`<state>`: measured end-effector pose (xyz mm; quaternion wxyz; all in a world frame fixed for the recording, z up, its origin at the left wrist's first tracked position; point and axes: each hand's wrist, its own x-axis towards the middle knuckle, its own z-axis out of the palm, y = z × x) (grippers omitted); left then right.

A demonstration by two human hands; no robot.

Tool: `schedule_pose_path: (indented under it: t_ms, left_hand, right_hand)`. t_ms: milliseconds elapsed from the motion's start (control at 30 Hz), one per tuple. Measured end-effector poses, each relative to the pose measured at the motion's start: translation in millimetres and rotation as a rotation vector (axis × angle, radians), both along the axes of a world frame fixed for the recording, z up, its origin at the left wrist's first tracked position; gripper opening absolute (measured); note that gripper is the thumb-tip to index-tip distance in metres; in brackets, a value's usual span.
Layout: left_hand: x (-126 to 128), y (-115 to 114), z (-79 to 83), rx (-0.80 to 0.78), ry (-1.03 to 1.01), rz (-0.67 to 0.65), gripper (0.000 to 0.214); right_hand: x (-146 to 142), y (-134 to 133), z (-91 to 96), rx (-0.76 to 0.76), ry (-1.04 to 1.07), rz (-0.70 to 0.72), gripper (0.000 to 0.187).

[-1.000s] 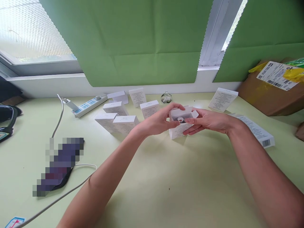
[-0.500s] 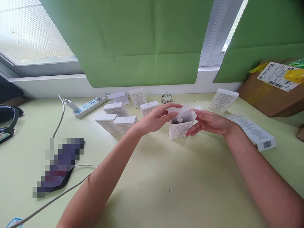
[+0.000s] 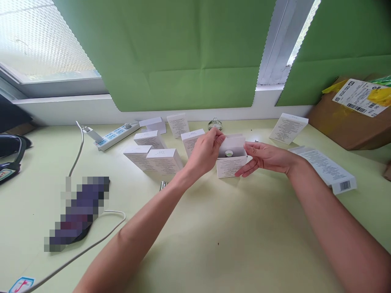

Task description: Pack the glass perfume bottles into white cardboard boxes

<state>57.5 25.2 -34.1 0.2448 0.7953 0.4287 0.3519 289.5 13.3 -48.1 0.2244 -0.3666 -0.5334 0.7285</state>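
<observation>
A small white printed box [image 3: 229,167] stands upright with its top open. Inside it a round silver-capped item [image 3: 229,154] shows its top; the rest is hidden by the walls. My left hand [image 3: 207,148] is closed, thumb and fingers pinching the box's upper left edge. On the right side, my right hand [image 3: 264,158] grips the same box, thumb at the upper edge and fingers along the front corner. A glass stopper-like piece [image 3: 215,123] sits behind my left hand. Beneath my left forearm a small shiny metal cylinder [image 3: 163,185] partly shows.
Several similar white boxes [image 3: 165,160] stand to the left. A power strip [image 3: 117,136], cable and pixelated phone-like object [image 3: 81,213] lie farther left. At right are another white box [image 3: 288,128], a flattened carton [image 3: 325,167] and a brown cardboard parcel [image 3: 351,118].
My left hand has drawn back from over the opening to the box's left edge and closed there. My right hand stays on the box. The metal cylinder has come into view beside my left forearm.
</observation>
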Motion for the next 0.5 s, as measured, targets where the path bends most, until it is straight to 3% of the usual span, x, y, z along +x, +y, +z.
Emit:
schedule_pose_path:
  t_ms: [167, 300, 500]
  left_hand:
    - [2, 0, -5.9, 0.036, -0.013, 0.017, 0.018]
    - [-1, 0, -0.3, 0.032, 0.000, 0.007, 0.018]
    - [-19, 0, 19.6, 0.066, 0.244, -0.196, 0.024]
  right_hand:
    - [-5, -3, 9.3, -0.001, -0.073, -0.037, 0.052]
    - [-4, -4, 13.8, 0.042, -0.136, -0.077, 0.055]
    - [-7, -6, 12.1, 0.216, -0.185, 0.029, 0.070]
